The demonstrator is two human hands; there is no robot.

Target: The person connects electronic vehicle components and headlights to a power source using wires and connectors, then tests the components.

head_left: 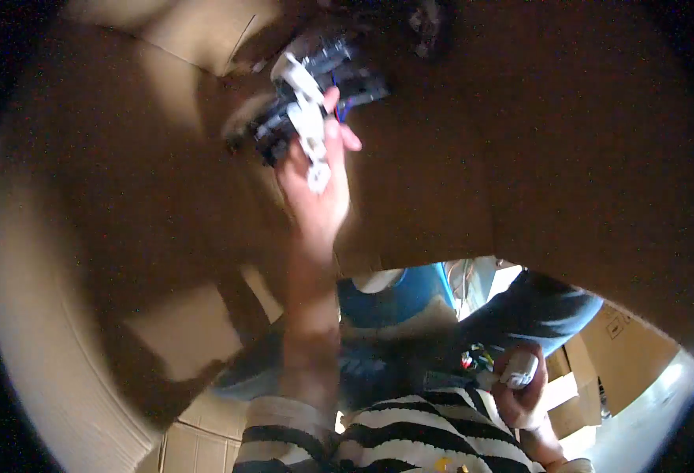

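A large cardboard box is filling most of the view, its brown inner walls curving around the left side and across the top. A lighter folded flap is showing low on the left wall.

The left hand is reaching up and deep into the box, the forearm rising from a black-and-white striped sleeve at the lower edge. Its fingers are curled closed around a white plastic connector piece, which is standing out long and narrow from the top of the fist and down across the palm. That piece is sitting among a tangle of black connectors with thin wires near the top of the box; the hand is touching this bundle, though whether it is gripping the black parts too is hard to tell through the blur.

Below the box's lower edge, blue trousers are showing at the centre and right.

The right hand is resting low at the right, just above the striped cloth, closed around a small white cylindrical part. Just to its left, a small cluster of coloured wires is lying close to the fist. More cardboard cartons are standing to the right of that hand.
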